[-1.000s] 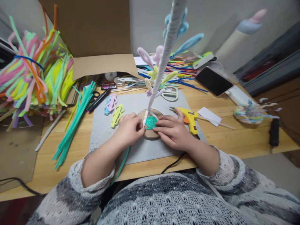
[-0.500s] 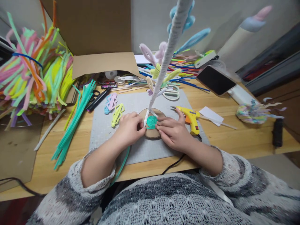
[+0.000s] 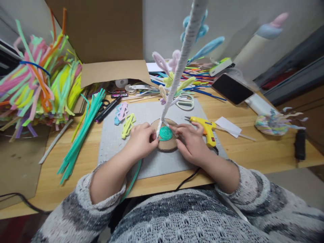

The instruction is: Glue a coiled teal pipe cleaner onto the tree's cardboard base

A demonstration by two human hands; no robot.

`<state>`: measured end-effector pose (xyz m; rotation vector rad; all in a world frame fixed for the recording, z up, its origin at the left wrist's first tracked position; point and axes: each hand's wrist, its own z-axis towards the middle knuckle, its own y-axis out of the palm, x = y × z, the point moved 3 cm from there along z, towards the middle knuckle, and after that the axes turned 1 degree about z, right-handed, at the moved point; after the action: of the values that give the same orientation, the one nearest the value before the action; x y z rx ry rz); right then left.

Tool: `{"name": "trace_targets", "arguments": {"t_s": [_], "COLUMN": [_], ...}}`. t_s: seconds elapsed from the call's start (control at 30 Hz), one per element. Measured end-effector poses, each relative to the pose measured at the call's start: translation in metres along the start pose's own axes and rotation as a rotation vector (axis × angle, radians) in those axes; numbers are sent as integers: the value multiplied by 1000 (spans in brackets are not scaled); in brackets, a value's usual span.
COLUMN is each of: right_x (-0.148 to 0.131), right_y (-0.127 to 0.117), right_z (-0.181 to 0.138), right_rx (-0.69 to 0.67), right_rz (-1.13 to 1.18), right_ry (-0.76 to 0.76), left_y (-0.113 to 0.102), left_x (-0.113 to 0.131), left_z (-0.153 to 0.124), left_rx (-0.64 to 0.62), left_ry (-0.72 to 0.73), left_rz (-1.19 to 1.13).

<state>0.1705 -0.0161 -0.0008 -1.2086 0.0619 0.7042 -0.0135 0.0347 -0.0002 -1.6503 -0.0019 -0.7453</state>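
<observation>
A round cardboard disc [image 3: 169, 145] lies on a grey mat [image 3: 152, 158]. On it sits a teal pipe-cleaner spiral [image 3: 165, 133], and a tall white fuzzy stem [image 3: 179, 64] with pastel loops rises from its left side. My left hand [image 3: 141, 141] is closed, fingertips pinching the teal pipe cleaner at the stem's foot; the teal strand [image 3: 133, 179] trails under my wrist. My right hand [image 3: 189, 141] rests on the disc's right edge, fingertips pressed on the spiral.
A yellow glue gun [image 3: 206, 128] lies just right of my right hand, its black cord running off the front edge. Teal pipe cleaners [image 3: 81, 135], a marker, scissors [image 3: 186, 101], a phone [image 3: 231, 89], a cardboard box [image 3: 113, 71] and a heap of coloured pipe cleaners [image 3: 37, 87] surround the mat.
Both hands stay at the disc with small finger shifts; my right fingers have slid slightly round the spiral's edge. The view has tilted a little.
</observation>
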Motion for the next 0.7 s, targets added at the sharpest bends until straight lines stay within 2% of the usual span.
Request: {"name": "trace_targets", "arguments": {"t_s": [0.17, 0.4, 0.7], "right_x": [-4, -6, -17], "right_y": [8, 12, -6], "right_z": [0, 2, 23], "right_rx": [-132, -163, -313], "right_rz": [-77, -100, -141], "right_ry": [-56, 1, 63], "left_y": [0, 1, 1], "left_x": [0, -1, 0], "left_z": [0, 1, 1], "left_rx": [0, 1, 1], "left_ry": [-9, 2, 24], "left_rz": [6, 13, 32]}}
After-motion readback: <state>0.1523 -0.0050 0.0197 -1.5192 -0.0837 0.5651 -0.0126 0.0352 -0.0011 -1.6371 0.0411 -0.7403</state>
